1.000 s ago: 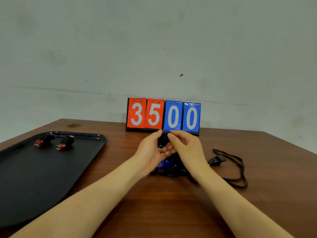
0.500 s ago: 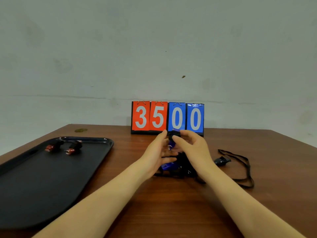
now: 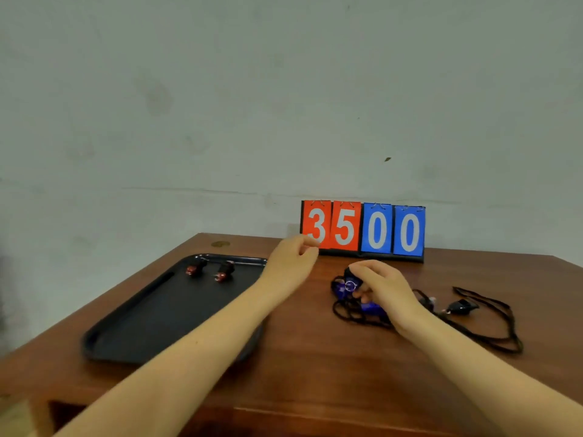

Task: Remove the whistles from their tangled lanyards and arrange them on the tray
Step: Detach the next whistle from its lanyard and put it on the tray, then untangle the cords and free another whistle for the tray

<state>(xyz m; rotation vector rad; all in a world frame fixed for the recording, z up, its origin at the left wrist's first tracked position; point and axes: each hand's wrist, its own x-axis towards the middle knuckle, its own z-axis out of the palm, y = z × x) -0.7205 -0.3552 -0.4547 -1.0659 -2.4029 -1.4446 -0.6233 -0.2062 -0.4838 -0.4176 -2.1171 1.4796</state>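
— What have your hands got hold of?

— My right hand (image 3: 383,287) is curled down over a blue plastic whistle (image 3: 347,285) with a small metal split ring on it, fingers and thumb pinching it where it sits in a knot of thin black cord lanyards (image 3: 353,313) on the brown wooden table (image 3: 315,367). A second blue plastic piece (image 3: 370,307) pokes out under my palm.

— And the left?

— My left hand (image 3: 291,258) is lifted above the table, beside the far right corner of the tray, fingertips drawn together in a loose pinch. Whether anything is between them I cannot tell.

— Where are the other whistles?

— Two dark whistles with glossy red ends (image 3: 209,269) lie side by side, close together, near the far edge of the flat black plastic tray with a raised rim (image 3: 132,323), which sits on the left of the table. One black plastic whistle (image 3: 462,307) lies to the right of my right hand, attached to its black flat-ribbon lanyard (image 3: 508,329), which loops loosely across the wood.

— Anything behind?

— A flip scoreboard (image 3: 362,230) stands at the table's back edge: two matte red cards, 3 and 5, then two blue cards, 0 and 0, hung on wire rings. Behind it is a pale, blotchy wall (image 3: 220,105).
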